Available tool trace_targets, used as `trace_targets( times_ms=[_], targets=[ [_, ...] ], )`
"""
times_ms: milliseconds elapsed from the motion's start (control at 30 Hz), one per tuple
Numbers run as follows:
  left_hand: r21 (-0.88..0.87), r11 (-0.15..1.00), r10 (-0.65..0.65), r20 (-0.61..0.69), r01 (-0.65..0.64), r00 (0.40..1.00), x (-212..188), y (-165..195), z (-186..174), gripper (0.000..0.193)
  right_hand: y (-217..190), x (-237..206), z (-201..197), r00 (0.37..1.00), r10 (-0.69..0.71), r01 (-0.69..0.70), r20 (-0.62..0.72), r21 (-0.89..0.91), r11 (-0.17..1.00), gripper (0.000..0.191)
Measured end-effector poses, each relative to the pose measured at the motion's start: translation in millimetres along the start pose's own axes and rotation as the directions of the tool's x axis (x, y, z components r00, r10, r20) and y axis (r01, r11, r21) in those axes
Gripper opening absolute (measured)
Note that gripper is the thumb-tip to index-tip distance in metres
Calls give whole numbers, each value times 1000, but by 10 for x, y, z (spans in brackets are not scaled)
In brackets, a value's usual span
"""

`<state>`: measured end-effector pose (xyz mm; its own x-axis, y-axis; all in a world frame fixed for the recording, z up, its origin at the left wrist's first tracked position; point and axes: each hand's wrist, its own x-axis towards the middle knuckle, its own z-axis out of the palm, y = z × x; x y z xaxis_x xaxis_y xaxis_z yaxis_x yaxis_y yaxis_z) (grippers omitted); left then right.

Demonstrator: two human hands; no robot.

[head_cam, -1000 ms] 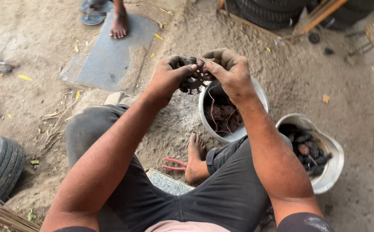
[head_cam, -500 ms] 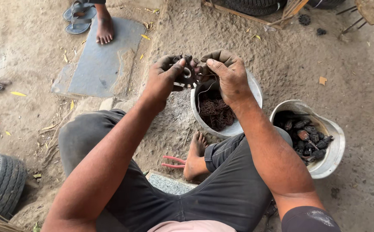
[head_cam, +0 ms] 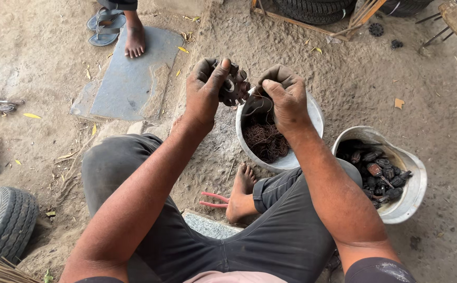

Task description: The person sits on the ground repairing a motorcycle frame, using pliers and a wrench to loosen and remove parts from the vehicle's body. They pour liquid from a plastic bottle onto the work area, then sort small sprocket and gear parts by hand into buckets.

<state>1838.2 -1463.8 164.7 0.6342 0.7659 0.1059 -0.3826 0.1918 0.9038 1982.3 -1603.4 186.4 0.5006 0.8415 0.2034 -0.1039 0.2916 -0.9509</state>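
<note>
Over gritty sandy ground, both hands (head_cam: pixel 246 91) grip a greasy toothed gear (head_cam: pixel 233 86) above a round metal bowl (head_cam: pixel 312 112).

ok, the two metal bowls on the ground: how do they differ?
The near bowl, under the hands, holds tangled brown wire strands; the far-right bowl holds chunky black greasy parts. The near bowl sits roughly level between the person's knees; the far-right bowl tips toward the person and has a dented, uneven rim. The right hand overlaps the near bowl; nothing covers the other. Both are pale metal, round, on sandy ground.
</note>
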Motion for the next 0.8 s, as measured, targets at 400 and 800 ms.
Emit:
trace_targets(
  times_ms=[400,800],
  targets=[
    [74,993,-91,-65,95,994,-42,220,-84,38,-30,-5,122,984,169,-165,52,-72,984,6],
    [85,992,-71,-279,99,958,38,160,-226,28,70,-101,231,946,-322,268,45,-671,692,15]
  ],
)
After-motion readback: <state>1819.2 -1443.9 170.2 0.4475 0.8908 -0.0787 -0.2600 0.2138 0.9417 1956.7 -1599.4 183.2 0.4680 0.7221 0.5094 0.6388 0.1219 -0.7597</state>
